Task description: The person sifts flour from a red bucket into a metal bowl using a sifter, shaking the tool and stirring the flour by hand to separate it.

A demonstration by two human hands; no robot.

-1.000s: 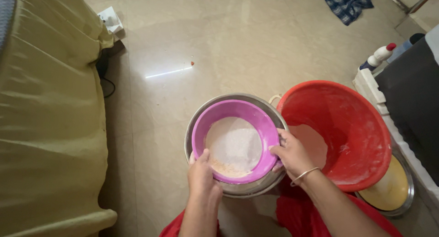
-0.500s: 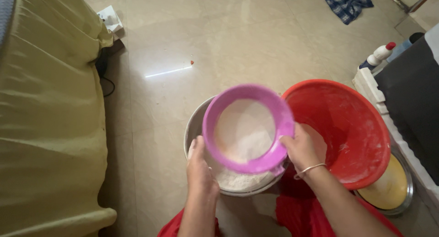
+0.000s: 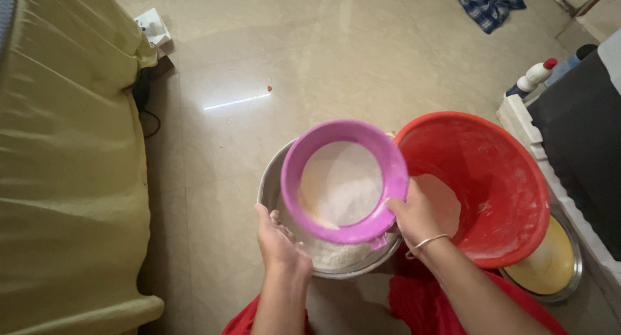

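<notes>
Tiled floor (image 3: 362, 63), right hand (image 3: 414, 215) clamped on flour-filled purple sieve (image 3: 345, 180) above steel bowl (image 3: 272, 186), left hand (image 3: 279, 241) open.

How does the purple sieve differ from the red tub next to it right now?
The purple sieve is smaller and held tilted above the steel bowl by the right hand; the red tub is larger and rests on the floor. The sieve has a flat mesh bottom dusted white; the tub is deep, with flour low inside. Both are round plastic.
</notes>
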